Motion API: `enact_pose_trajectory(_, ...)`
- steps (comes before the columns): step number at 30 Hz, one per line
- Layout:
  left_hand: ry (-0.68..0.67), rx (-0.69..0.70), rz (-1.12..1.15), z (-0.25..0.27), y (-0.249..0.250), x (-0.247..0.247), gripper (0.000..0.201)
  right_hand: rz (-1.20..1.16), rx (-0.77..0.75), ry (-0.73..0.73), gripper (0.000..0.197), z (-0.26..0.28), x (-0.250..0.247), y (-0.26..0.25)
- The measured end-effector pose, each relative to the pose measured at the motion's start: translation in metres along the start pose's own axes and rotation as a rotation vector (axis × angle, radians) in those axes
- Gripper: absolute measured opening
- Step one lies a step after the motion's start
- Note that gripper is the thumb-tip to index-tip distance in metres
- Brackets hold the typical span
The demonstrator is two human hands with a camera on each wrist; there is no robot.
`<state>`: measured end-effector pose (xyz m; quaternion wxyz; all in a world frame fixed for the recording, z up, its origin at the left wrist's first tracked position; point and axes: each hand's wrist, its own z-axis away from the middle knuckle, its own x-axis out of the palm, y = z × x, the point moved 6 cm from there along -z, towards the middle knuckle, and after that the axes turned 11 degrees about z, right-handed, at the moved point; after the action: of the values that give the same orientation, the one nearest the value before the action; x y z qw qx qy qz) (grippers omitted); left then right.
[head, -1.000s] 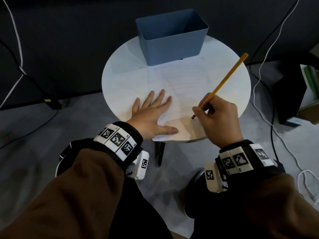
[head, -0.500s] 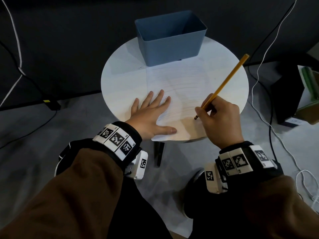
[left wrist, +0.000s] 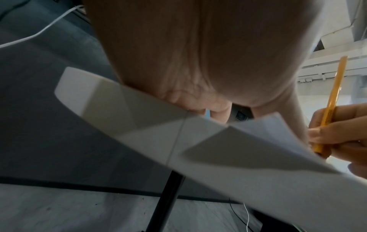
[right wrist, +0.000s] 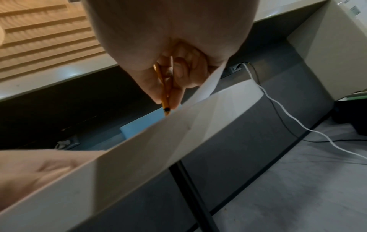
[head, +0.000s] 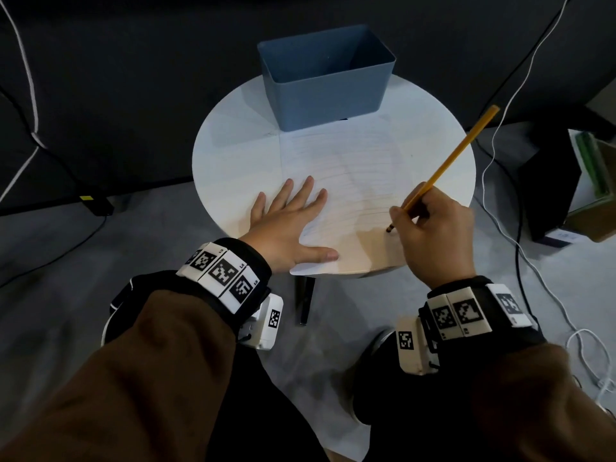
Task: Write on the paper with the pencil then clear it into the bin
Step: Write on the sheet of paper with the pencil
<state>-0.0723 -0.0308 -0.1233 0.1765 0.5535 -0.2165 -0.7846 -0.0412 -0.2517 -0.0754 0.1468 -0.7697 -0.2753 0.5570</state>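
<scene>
paper (head: 336, 181) lies flat on the round table (head: 233, 145), held down by the flat left hand (head: 286, 225), while the right hand (head: 433, 235) pinches the pencil (head: 450, 161), tip down near its right edge, bin (head: 325, 85) just behind.

No legible text (wristband (head: 222, 270) codes perhaps).

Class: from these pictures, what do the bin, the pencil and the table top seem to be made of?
Bin: probably plastic, with smooth matte blue-grey walls and rounded corners.
Pencil: likely wood, glossy yellow-orange paint, dark tip.
Table top: perhaps painted wood or laminate, with a flat matte white face; it is hard to tell.
</scene>
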Motion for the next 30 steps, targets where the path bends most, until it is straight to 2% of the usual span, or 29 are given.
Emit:
enact_pose_trajectory(3,-0.002,0.000,0.010,0.000,0.000,0.000,0.103,-0.004,-0.038,-0.065,0.018,0.005,0.010,-0.009)
enact_pose_trajectory(14,0.003,0.000,-0.007,-0.001,0.000,0.001,0.103,0.055,0.136,0.008,0.015,-0.005,-0.011,0.022)
enact_pose_trajectory(20,0.001,-0.003,-0.010,-0.002,-0.001,0.001,0.103,0.006,0.045,-0.078,0.015,-0.002,-0.005,0.013)
enact_pose_trajectory(26,-0.003,0.000,-0.009,-0.002,-0.001,0.002,0.104,0.057,0.072,-0.027,0.016,-0.005,-0.017,0.024)
enact_pose_trajectory(30,-0.009,-0.002,-0.009,-0.002,-0.001,0.002,0.103,0.033,-0.016,-0.099,0.015,0.000,-0.011,0.013)
